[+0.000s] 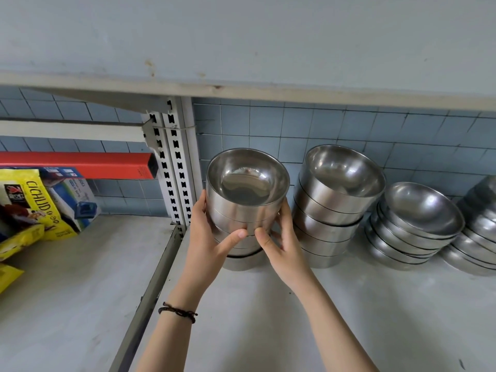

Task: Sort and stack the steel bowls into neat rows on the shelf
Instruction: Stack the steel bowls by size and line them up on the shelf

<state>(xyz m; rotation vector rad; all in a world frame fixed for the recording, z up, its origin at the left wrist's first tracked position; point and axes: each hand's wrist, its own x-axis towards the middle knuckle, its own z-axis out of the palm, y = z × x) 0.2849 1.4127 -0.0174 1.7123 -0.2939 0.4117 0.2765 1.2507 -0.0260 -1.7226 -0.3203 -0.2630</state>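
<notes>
Both your hands, left hand point(208, 238) and right hand point(280, 247), grip the bowl stack point(237, 210) just right of the slotted upright point(171, 162), fingers hiding its lower bowls. Farthest from the upright, the end stack point(480, 229) is cut off by the frame.

Right of the slotted post point(174, 162), the left hand point(209, 237) and right hand point(281, 245) cover the lower front of the nearest stack of steel bowls point(247, 200), so its bowls cannot be counted; most fingers are hidden behind it. Farthest right of the post, the last bowl stack point(480, 226) is cut by the frame edge. Left of the post, the yellow bag point(32, 205) and red box point(75, 165) run off the edge; the blue box point(77, 194) has print too small to read.
</notes>
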